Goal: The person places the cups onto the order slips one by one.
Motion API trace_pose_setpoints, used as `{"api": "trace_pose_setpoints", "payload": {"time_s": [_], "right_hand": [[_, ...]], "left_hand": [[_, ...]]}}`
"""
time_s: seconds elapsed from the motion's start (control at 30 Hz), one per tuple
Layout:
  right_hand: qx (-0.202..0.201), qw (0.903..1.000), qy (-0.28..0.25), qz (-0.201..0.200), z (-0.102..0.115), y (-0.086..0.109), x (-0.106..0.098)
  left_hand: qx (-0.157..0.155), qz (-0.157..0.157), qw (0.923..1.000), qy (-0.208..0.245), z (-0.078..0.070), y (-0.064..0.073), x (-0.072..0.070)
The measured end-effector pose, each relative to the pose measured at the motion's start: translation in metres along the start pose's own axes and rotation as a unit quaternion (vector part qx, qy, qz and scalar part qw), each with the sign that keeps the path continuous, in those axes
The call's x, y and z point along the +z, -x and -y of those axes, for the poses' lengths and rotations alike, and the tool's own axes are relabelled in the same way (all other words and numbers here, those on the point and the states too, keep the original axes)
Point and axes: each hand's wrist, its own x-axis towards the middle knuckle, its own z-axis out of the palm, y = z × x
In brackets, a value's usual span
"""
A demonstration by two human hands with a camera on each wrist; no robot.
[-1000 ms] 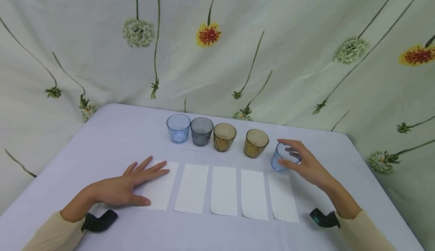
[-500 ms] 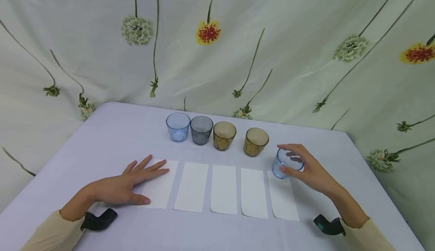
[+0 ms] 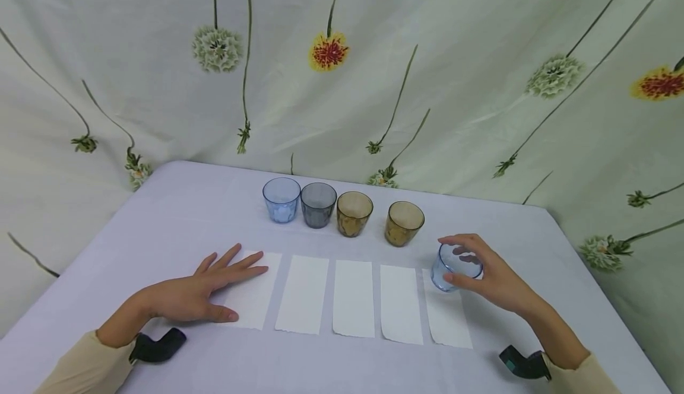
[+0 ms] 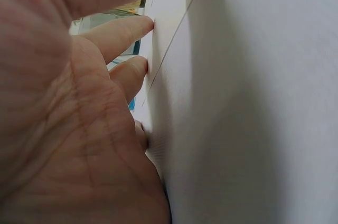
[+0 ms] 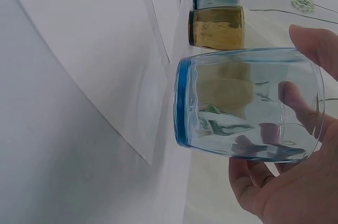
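- Holding the near blue glass [image 5: 227,102]: right hand [image 3: 494,278]. Thumb and fingers curve round it close to the rim, thumb on the side toward the person, fingers opposite. Grip also visible in the right wrist view.
- Position of near blue glass: over the far end of the fifth sheet [image 3: 450,320], mouth up, roughly upright. Base appears raised off the paper; contact cannot be fully ruled out.
- Left hand [image 3: 205,293]: fingers spread, palm down, at the first sheet [image 3: 253,293]. Thumb tip and longer fingers lie over that sheet; in the left wrist view fingertips meet the surface.
- Second sheet [image 3: 301,296], third sheet [image 3: 354,299] and fourth sheet [image 3: 402,305]: laid side by side between the first and fifth, narrow gaps, near edges slightly uneven.
- Back row, from left: far blue glass [image 3: 281,204], grey glass [image 3: 318,207], left amber glass [image 3: 354,216], right amber glass [image 3: 404,225]. All upright. The first three stand just beside one another; touching cannot be confirmed. Right amber glass stands apart from them.
- Table [image 3: 176,216]: pale cover, rounded far corners.
- Backdrop [image 3: 465,79]: pale cloth, printed flowers on long stems, some folds.
- Person: beige sleeves [image 3: 85,364], black device [image 3: 157,346] at each wrist.
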Motion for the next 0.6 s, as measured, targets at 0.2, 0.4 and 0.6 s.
{"api": "trace_pose_setpoints", "payload": {"time_s": [0.2, 0.4, 0.6], "right_hand": [[0.002, 1.0, 0.0, -0.006, -0.003, 0.007, 0.0], [-0.005, 1.0, -0.001, -0.005, -0.005, 0.012, 0.002], [-0.005, 1.0, -0.001, -0.002, -0.006, 0.015, 0.003]], "left_hand": [[-0.003, 0.004, 1.0, -0.005, -0.001, -0.001, -0.002], [-0.006, 0.004, 1.0, -0.006, -0.001, -0.001, -0.002], [0.0, 0.001, 1.0, -0.001, 0.0, 0.001, -0.001]]}}
